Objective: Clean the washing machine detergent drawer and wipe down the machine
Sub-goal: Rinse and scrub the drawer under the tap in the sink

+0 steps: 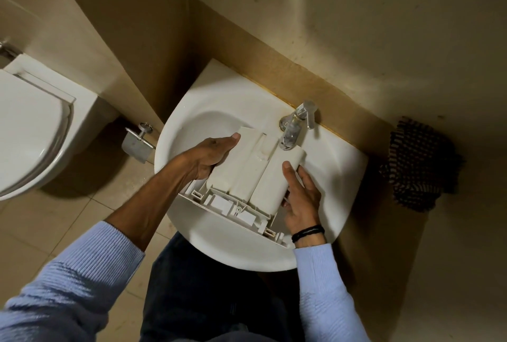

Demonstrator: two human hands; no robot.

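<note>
The white plastic detergent drawer (255, 171) lies upside down in the white washbasin (340, 177), its far end under the chrome tap (295, 126). Its front panel points toward me at the basin's near rim. My left hand (211, 156) grips the drawer's left side, thumb up along the edge. My right hand (300, 196) holds the right side, thumb on the underside and fingers curled round the edge. A black band sits on my right wrist. No water stream is visible from the tap.
A white toilet (33, 127) with its lid down stands at the left. A metal paper holder (137, 141) hangs on the wall beside the basin. A dark striped cloth (419, 163) hangs at the right. Beige tiles cover the floor.
</note>
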